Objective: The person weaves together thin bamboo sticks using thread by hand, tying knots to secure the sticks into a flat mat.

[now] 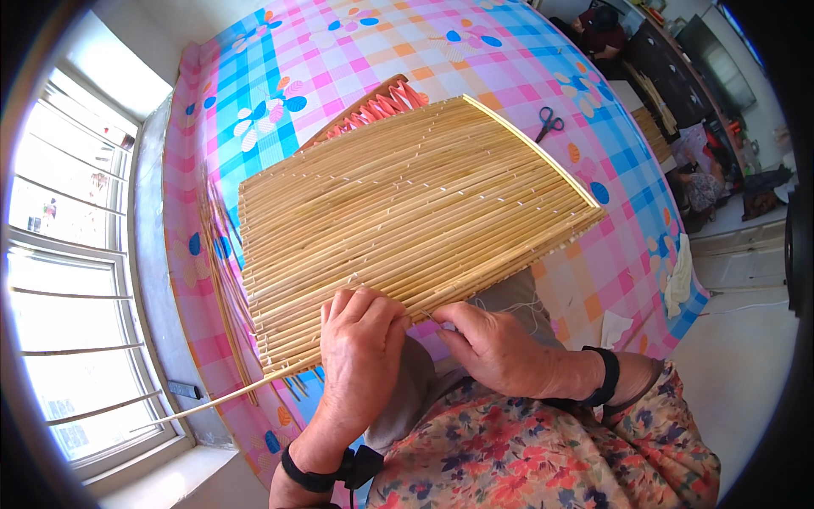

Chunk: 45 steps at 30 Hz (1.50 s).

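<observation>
A mat of pale yellow reed stalks (407, 199), laid side by side and stitched with white thread, rests partly over my lap. My left hand (360, 343) is closed on its near edge, fingers curled over the outermost stalks. One long stalk (208, 401) juts out past the mat's left corner. Just right of the left hand, my right hand (500, 348) pinches thumb and forefinger together at the same edge. White thread (513, 307) loops loosely by those fingers. Whether a needle is in the pinch is too small to tell.
A checked, flowered sheet (339, 64) lies under everything. Scissors (549, 125) lie beyond the mat's right edge, and a wooden frame with pink-red folds (381, 106) behind it. Loose stalks (222, 284) lie left, beside a barred window (72, 280). Two people (600, 38) are at far right.
</observation>
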Tool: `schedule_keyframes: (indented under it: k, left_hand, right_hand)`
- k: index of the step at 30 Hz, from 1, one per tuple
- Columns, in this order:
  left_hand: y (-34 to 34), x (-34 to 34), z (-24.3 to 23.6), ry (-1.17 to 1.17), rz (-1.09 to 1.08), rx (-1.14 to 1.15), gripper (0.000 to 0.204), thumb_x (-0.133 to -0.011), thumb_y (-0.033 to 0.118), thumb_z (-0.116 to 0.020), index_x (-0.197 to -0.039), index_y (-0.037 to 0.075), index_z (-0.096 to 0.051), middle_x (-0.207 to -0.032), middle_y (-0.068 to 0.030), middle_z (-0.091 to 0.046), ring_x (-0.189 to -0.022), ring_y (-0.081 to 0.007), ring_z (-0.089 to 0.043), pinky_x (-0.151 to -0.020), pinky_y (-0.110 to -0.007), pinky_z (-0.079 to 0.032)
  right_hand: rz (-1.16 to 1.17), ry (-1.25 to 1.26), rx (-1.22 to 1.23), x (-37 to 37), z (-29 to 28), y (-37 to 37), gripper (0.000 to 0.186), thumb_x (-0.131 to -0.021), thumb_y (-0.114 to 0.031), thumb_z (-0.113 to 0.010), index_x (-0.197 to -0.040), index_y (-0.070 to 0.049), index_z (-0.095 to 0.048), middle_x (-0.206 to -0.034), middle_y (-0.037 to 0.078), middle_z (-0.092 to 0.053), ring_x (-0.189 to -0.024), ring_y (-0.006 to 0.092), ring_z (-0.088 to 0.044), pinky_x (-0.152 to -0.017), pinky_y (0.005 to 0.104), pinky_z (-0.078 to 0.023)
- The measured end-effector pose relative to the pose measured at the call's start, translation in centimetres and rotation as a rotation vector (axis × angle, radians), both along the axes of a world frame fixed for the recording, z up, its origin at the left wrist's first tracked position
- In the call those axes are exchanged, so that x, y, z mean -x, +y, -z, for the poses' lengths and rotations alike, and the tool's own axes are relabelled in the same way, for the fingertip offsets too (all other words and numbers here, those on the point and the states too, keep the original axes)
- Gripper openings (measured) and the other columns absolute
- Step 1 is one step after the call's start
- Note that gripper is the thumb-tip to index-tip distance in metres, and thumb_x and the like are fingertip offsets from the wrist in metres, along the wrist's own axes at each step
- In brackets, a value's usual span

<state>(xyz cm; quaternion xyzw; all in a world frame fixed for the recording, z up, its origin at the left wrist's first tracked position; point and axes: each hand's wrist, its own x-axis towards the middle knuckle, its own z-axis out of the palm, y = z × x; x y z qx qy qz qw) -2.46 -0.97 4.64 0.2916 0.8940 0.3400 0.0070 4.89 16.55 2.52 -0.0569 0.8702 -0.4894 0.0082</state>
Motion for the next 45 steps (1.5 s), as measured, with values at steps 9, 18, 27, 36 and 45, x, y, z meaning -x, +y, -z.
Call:
schedule_keyframes:
  k: [9,18,27,36,45]
  left_hand:
    - [0.4,-0.5,0.3,-0.011,-0.027,0.016,0.008,-0.075,0.002,-0.070,-0.083,0.003,-0.066,-0.086,-0.0093,-0.062,-0.088,-0.0296,-0.056,-0.082,-0.039,-0.043]
    - [0.4,-0.4,0.4,-0.002,-0.026,0.004,0.009,-0.076,0.003,-0.069,-0.084,0.003,-0.065,-0.086,-0.0097,-0.061,-0.089,-0.0300,-0.056,-0.083,-0.040,-0.042]
    - [0.6,-0.3,1.0,0.056,-0.022,-0.023,0.008,-0.077,0.003,-0.069,-0.084,0.003,-0.066,-0.085,-0.0097,-0.060,-0.089,-0.0300,-0.056,-0.083,-0.040,-0.042]
    - [0.5,-0.3,1.3,0.051,-0.006,-0.046,0.002,-0.080,0.005,-0.067,-0.081,0.004,-0.065,-0.084,-0.0085,-0.061,-0.085,-0.0295,-0.055,-0.082,-0.039,-0.041]
    - [0.2,-0.5,1.8,0.084,0.012,-0.056,0.003,-0.079,0.005,-0.067,-0.082,0.004,-0.065,-0.084,-0.0086,-0.062,-0.086,-0.0296,-0.056,-0.081,-0.040,-0.041]
  right_hand:
    - [0.046,0.009,0.061,0.0,0.9,-0.3,0.020,-0.093,-0.013,-0.059,-0.110,-0.004,-0.052,-0.094,0.024,-0.063,-0.084,0.0436,-0.062,-0.067,0.0504,-0.050]
    - [0.041,-0.112,0.129,-1.2,-0.7,1.1,0.019,-0.093,-0.009,-0.065,-0.109,0.000,-0.058,-0.082,0.017,-0.067,-0.070,0.0214,-0.068,-0.061,0.0336,-0.050]
    - [0.094,-0.133,0.108,-1.6,-0.6,0.8,0.016,-0.097,-0.009,-0.059,-0.111,0.000,-0.059,-0.073,0.013,-0.065,-0.062,0.0158,-0.062,-0.057,0.0317,-0.049]
    - [0.138,-0.019,0.109,-1.7,0.0,0.0,0.014,-0.096,-0.007,-0.060,-0.107,0.001,-0.062,-0.072,0.013,-0.063,-0.061,0.0134,-0.057,-0.056,0.0309,-0.046]
    - [0.150,-0.080,0.118,-1.4,-0.3,-0.5,0.013,-0.095,-0.008,-0.060,-0.105,0.001,-0.061,-0.077,0.018,-0.063,-0.071,0.0280,-0.060,-0.061,0.0359,-0.049]
